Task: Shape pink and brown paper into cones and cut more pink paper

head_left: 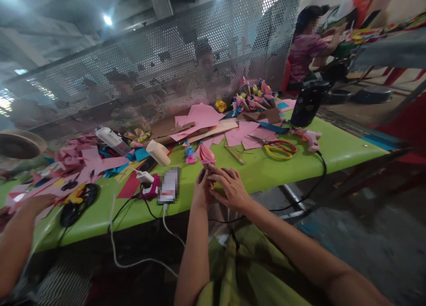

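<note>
- A pink folded-paper bud (pixel 207 155) is held upright just above the near edge of the green table (pixel 266 172), in front of the person's body.
- The bud's lower end is pinched by the fingers of the left hand (pixel 202 185), which is placed beneath it.
- The fingers of the right hand (pixel 231 188) are bent and brought to the same lower end, where the fingertips of both hands are gathered close; whether anything is pinched by the right hand cannot be told, as the base is hidden.
- Just left of the bud, a small blue-and-pink piece (pixel 190 155) is set on the table; farther left, a pale paper tube (pixel 158 152) is seen tilted.
- Nearer the table edge, a phone (pixel 169 186) is laid with a white cable plugged in, beside a pink power block (pixel 150 187).
- To the right of the bud, a thin stick (pixel 234 155) is laid, followed by scissors (pixel 279 150) with one red and one yellow handle, and a pink glue gun (pixel 310 139).
- Behind these, pink sheets (pixel 199 119) are spread, and a yellow paper flower (pixel 220 105) is seen near a heap of pink-and-blue paper pieces (pixel 254 98).
- At the far left, a co-worker's hand (pixel 41 204) is rested over paper scraps.
</note>
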Available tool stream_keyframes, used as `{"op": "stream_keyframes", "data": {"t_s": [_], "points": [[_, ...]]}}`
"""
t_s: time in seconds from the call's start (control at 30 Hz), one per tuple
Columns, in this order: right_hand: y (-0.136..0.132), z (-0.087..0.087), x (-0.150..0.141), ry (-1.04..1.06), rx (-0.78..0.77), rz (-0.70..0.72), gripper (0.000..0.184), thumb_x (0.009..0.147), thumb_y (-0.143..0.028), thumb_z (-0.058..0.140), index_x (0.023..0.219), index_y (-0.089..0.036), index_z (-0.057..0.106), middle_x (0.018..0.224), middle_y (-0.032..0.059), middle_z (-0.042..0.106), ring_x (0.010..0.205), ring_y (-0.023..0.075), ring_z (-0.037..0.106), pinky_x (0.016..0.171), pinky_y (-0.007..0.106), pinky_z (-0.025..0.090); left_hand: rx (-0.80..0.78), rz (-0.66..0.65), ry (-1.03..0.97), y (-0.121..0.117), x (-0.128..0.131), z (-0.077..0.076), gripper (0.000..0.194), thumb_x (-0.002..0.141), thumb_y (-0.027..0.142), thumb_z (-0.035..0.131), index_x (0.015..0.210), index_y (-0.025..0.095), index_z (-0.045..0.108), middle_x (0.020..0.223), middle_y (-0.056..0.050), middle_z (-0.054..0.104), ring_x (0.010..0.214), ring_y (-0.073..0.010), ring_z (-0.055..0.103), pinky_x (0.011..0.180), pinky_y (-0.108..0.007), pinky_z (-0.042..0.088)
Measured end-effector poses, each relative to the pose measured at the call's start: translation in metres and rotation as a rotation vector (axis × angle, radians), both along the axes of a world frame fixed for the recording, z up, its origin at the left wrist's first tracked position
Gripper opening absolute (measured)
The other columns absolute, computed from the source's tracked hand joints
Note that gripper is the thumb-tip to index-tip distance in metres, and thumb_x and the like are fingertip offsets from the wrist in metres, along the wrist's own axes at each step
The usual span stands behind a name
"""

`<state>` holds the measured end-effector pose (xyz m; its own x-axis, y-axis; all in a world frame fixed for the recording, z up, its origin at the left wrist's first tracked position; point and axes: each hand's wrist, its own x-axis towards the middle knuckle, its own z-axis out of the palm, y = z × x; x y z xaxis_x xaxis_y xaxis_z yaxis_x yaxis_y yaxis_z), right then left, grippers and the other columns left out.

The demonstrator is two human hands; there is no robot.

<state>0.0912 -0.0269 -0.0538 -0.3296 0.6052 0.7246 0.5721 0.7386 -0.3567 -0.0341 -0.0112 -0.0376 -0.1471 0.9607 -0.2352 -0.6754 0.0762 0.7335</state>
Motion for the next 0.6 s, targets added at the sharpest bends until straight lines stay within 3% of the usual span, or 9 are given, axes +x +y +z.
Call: {"op": "stream_keyframes", "data": {"t_s": [0.33,0.6], "points": [[0.0002,-0.0021,0.0012,-0.016,-0.036,-0.023,0.032,0.096,-0.031,0.056,0.127,-0.025,0.061,0.150,0.0094,0.055,0.124,0.0275,0.053,0.101,0.043,0.039,0.047,-0.007,0.042,-0.0001,-0.0007,-0.0004,0.020,0.079,0.018,0.079,0.098,0.016,0.074,0.104,-0.009,0.078,0.115,-0.0235,0.070,0.099,-0.032,0.055],[-0.0004,-0.0008,0.0012,0.002,-0.036,-0.028,0.034,0.097,-0.033,0.055,0.129,-0.024,0.060,0.147,0.0108,0.058,0.125,0.0275,0.053,0.101,0.043,0.040,0.021,-0.011,-0.028,0.0029,-0.0004,-0.0050,0.029,0.077,0.017,0.080,0.105,0.015,0.073,0.112,-0.013,0.077,0.120,-0.0265,0.067,0.101,-0.035,0.054]]}}
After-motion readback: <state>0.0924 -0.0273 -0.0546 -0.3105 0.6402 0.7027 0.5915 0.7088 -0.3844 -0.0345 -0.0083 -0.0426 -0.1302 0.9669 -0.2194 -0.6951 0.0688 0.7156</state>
